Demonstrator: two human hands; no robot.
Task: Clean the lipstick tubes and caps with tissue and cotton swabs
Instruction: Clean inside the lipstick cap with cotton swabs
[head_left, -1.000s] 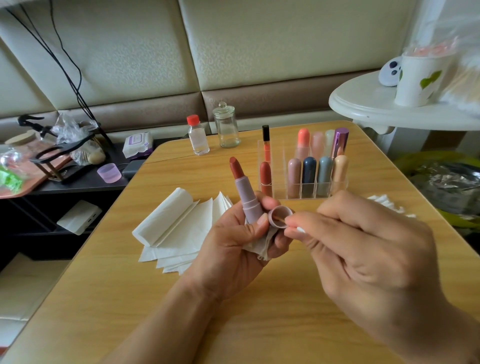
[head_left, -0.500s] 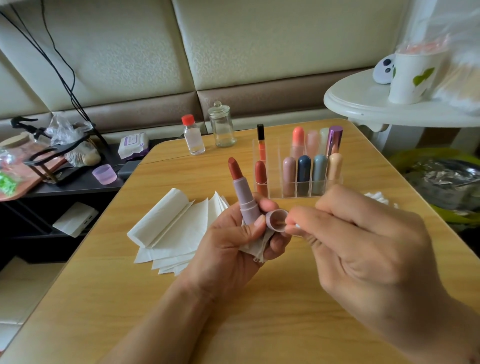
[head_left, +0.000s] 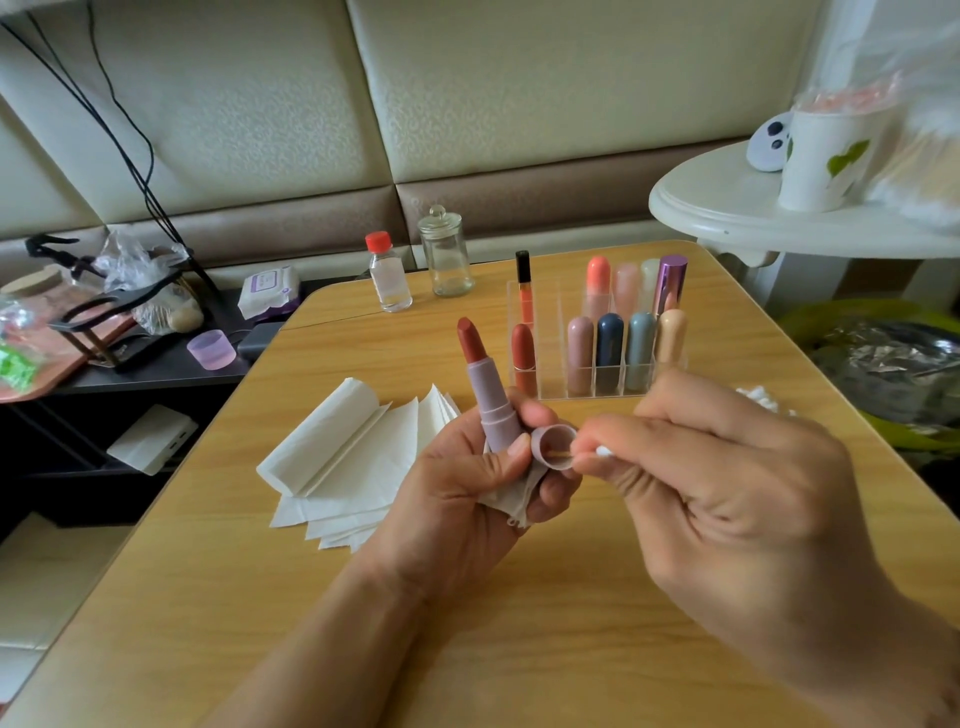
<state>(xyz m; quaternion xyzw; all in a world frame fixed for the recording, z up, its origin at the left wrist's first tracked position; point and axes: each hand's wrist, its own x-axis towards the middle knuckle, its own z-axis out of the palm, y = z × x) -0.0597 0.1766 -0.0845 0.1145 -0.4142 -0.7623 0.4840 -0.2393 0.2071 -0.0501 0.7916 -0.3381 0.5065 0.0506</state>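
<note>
Left hand (head_left: 457, 493) is gripping 3 things at once, fingers curled tight round them: an open lipstick tube (head_left: 491, 400) w/ mauve body, standing nearly upright, red-brown bullet tilting toward 11 o'clock; its mauve cap (head_left: 553, 448), lying on its side w/ the open mouth facing 3 o'clock; and a crumpled tissue piece (head_left: 511, 499) poking out under the fingers at 6 o'clock. Thumb is pressing on the tube's base, cap is sitting just beside it at 3 o'clock.

Right hand (head_left: 727, 509) is coming in from 4 o'clock, fingers pinched together on a cotton swab (head_left: 582, 456). Its wooden stick is reaching into the cap's mouth; white tip at the other end is showing between the fingers. Can't tell whether the inner tip is touching the cap wall.

Both hands are hovering over the wooden counter (head_left: 363, 597), roughly mid-counter. At 9 o'clock from the left hand a fanned stack of folded tissues (head_left: 343, 467) is lying flat on the counter. At 12 o'clock a clear organizer (head_left: 597, 343) is holding more lipsticks upright in separate slots, caps in pink, navy, grey-blue, peach, purple. Beyond it, at the counter's far edge, a red-capped bottle (head_left: 389, 275) and a lidded glass jar (head_left: 445, 254) are standing near each other. At 2 o'clock from the right hand, a few white swabs (head_left: 761, 397) are lying on the counter, partly hidden behind the knuckles.
</note>
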